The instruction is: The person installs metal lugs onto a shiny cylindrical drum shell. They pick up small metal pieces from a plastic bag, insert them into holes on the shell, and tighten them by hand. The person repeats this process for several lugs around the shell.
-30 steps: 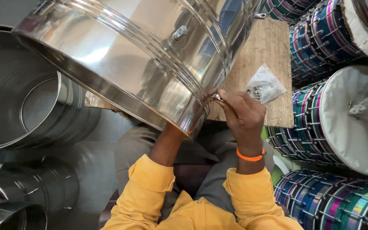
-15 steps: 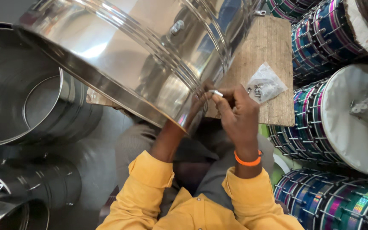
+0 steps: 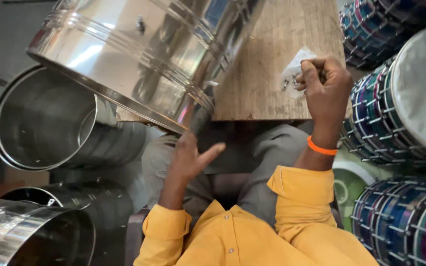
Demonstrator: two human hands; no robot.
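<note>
Fasteners are being picked: the right hand (image 3: 325, 81), fingers pinched, is reaching into the small plastic bag (image 3: 294, 69) on the counter (image 3: 267, 74). Left hand (image 3: 189, 157), released, is steadying the steel drum shell (image 3: 139, 54) at upper left; next probably calls for seating a screw.

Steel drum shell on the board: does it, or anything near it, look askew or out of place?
The steel drum shell sits tilted, its lower rim hanging past the wooden board, propped by the left hand. The right hand reaches into a small clear bag of screws. Nothing looks spilled or damaged.

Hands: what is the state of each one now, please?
Left hand: open, fingers at the steel drum rim.
Right hand: closed at the small bag; contents unclear.
</note>
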